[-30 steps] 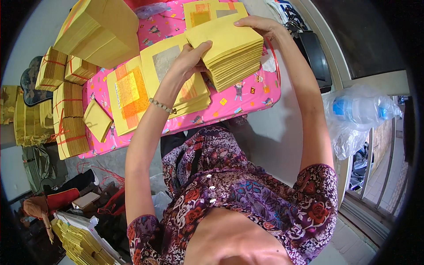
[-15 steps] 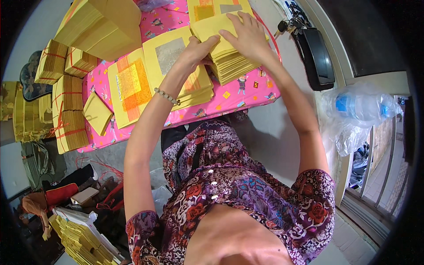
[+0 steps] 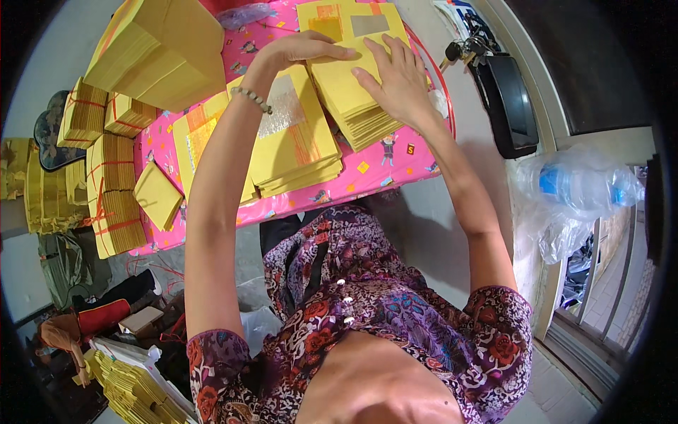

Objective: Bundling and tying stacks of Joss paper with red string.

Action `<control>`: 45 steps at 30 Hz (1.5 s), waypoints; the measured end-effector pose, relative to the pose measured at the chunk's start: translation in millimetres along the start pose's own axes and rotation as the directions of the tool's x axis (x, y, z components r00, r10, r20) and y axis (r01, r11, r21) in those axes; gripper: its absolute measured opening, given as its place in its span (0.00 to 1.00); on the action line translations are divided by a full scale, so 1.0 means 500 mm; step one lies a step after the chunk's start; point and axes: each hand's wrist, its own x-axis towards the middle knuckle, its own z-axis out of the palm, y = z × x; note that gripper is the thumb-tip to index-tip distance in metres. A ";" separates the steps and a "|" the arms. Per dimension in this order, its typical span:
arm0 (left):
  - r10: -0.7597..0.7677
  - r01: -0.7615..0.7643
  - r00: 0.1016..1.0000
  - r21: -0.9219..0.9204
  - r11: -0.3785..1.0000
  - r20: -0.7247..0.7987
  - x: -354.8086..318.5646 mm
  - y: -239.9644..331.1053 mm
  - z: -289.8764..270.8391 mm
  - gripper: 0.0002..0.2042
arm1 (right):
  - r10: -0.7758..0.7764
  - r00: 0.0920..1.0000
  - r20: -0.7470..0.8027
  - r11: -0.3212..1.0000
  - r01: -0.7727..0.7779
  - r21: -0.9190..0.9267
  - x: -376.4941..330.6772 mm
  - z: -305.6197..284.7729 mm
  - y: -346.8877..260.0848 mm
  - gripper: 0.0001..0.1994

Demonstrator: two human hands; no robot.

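Observation:
A thick stack of folded yellow paper (image 3: 346,106) lies on the right part of the pink table. My right hand (image 3: 401,83) rests flat on its top, fingers spread. Reaching across the stack's far left corner is my left hand (image 3: 304,48), fingers stretched to the right and touching the top sheet; its thumb is hidden. Left of this stack, partly under my left forearm, is a pile of yellow sheets (image 3: 286,152) with a silver square and orange print. Another yellow pile (image 3: 201,131), printed orange and gold, sits farther left. Beyond my hands lie more printed sheets (image 3: 371,25).
A tall yellow paper block (image 3: 159,60) and red-tied bundles (image 3: 113,166) fill the table's left side. One small yellow packet (image 3: 158,196) lies near the front edge. Keys (image 3: 466,51) and a black case (image 3: 503,106) are at right, near a plastic-wrapped bottle pack (image 3: 572,180).
My left hand has moved from the stack's near left side up to its far left corner, fingers now stretched over the top. My right hand stays on the stack, slightly lower.

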 end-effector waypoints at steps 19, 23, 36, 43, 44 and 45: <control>0.017 0.227 0.922 -0.576 0.785 0.387 0.099 -0.034 0.020 0.26 | 0.764 0.644 0.042 0.352 -0.470 0.810 -0.238 0.043 -0.044 0.30; 0.048 0.228 0.916 -0.615 0.755 0.398 0.082 -0.049 0.020 0.24 | 0.675 0.340 0.655 -0.259 -0.722 0.641 -0.147 -0.041 -0.089 0.36; 0.015 0.247 0.954 -0.813 0.526 0.299 -0.006 -0.039 0.109 0.24 | 0.747 0.650 0.135 0.270 -0.483 0.833 -0.171 0.130 0.039 0.27; -0.093 0.155 0.987 -0.940 0.305 0.133 -0.099 0.005 0.198 0.22 | 0.402 0.762 0.508 -0.137 -0.499 0.856 -0.147 0.141 0.114 0.28; -0.088 0.110 0.992 -0.951 0.288 0.088 -0.104 0.009 0.206 0.22 | 0.405 0.760 0.509 -0.135 -0.501 0.855 -0.154 0.149 0.133 0.28; -0.098 0.100 0.992 -0.954 0.284 0.075 -0.108 0.007 0.210 0.23 | 0.335 0.803 0.493 -0.069 -0.501 0.863 -0.154 0.149 0.140 0.30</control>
